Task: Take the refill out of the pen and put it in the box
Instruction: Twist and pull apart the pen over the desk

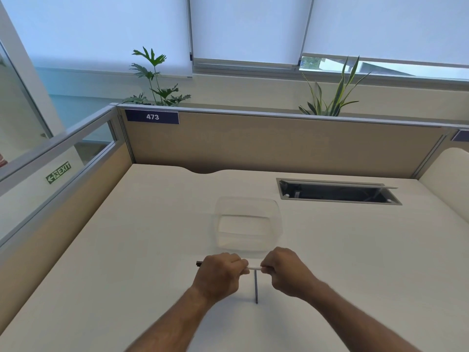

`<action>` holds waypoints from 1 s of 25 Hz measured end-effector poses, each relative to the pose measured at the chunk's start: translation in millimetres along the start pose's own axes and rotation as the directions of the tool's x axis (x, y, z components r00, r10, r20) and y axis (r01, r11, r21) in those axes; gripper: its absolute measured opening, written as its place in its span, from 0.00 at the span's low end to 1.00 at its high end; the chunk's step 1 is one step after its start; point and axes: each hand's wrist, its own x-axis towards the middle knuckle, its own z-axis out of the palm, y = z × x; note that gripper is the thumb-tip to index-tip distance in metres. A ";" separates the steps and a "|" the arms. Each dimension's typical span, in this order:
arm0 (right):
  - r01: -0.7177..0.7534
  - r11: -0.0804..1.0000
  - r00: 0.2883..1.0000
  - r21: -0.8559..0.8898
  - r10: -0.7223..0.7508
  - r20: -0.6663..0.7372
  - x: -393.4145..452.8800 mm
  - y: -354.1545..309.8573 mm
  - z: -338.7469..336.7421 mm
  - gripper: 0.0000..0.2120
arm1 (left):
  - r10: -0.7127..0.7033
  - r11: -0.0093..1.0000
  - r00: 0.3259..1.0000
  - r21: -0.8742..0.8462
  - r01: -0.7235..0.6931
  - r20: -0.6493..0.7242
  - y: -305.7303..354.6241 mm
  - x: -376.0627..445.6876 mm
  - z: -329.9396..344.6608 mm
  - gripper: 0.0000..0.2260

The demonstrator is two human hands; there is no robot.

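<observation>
White cubicle counter (152,237), clear plastic box (247,226) at centre. Left hand (219,275) and right hand (285,271) both fisted around white pen (253,268), held level just before box. Thin dark rod (256,288) lies beneath.

1. A cream desk (127,250) carries an open cable hatch (337,191).
2. Tan partition panels (266,143) enclose it, one labelled "473" (152,116).
3. Two leafy plants (157,82) stand behind.
4. White roller blinds (243,26) soften the daylight.
5. A green exit sign (58,172) sits at left.
</observation>
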 end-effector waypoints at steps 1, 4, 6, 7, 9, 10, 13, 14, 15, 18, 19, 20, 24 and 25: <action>0.024 1.000 0.999 -0.003 -0.024 -0.036 -1.4 -0.3 1.7 0.09 | -0.006 1.000 1.000 0.005 0.006 0.010 -0.3 1.0 -1.0 0.06; 0.091 0.996 0.990 -0.007 -0.091 -0.109 -5.3 -0.2 4.6 0.08 | -0.017 1.000 0.999 0.003 0.017 0.032 -0.2 5.2 -3.6 0.07; 0.108 0.994 0.984 -0.015 -0.109 -0.141 -6.1 0.4 4.6 0.08 | -0.014 1.000 0.999 0.004 0.014 0.045 -0.7 7.3 -4.3 0.07; 0.112 0.994 0.981 -0.017 -0.113 -0.158 -6.4 0.5 4.6 0.07 | -0.015 1.000 0.999 0.008 0.015 0.045 -1.4 8.3 -3.7 0.06; 0.115 0.993 0.976 -0.015 -0.116 -0.185 -7.8 0.1 4.2 0.07 | -0.040 0.999 0.996 0.013 0.039 0.078 -2.3 11.7 -3.0 0.07; 0.115 0.993 0.974 -0.014 -0.115 -0.193 -8.6 0.1 4.3 0.06 | -0.057 0.998 0.991 0.015 0.055 0.118 -2.1 13.6 -2.7 0.09; 0.102 0.995 0.981 -0.007 -0.102 -0.164 -7.9 2.1 2.7 0.07 | -0.067 0.997 0.981 0.046 0.059 0.183 -3.0 17.3 -2.2 0.11; 0.079 0.997 0.991 -0.003 -0.079 -0.108 -5.6 3.6 0.1 0.07 | -0.048 0.998 0.982 0.048 0.040 0.183 -3.1 17.6 -2.8 0.10; 0.052 0.999 0.998 0.002 -0.052 -0.018 -2.3 5.7 -3.6 0.08 | -0.016 0.998 0.985 0.056 0.007 0.173 -3.3 16.6 -3.0 0.09; -0.013 0.999 0.971 0.036 0.004 0.241 7.6 8.6 -16.6 0.10 | 0.076 0.992 0.992 0.092 -0.086 0.101 -1.5 14.0 -4.0 0.06; -0.026 0.998 0.955 0.051 0.010 0.295 9.6 9.9 -19.4 0.11 | 0.101 0.989 0.992 0.097 -0.108 0.076 -1.2 15.4 -4.5 0.06; -0.039 0.997 0.940 0.064 0.015 0.341 11.1 11.5 -21.6 0.13 | 0.126 0.986 0.990 0.106 -0.132 0.057 -1.7 17.3 -4.7 0.06; -0.129 0.979 0.907 0.156 0.054 0.417 15.1 14.9 -30.8 0.13 | 0.187 0.970 0.982 0.161 -0.183 -0.009 -3.3 20.4 -6.8 0.03; -0.145 0.974 0.919 0.176 0.067 0.390 15.2 15.0 -31.3 0.11 | 0.187 0.970 0.982 0.163 -0.181 -0.021 -3.4 20.2 -7.3 0.03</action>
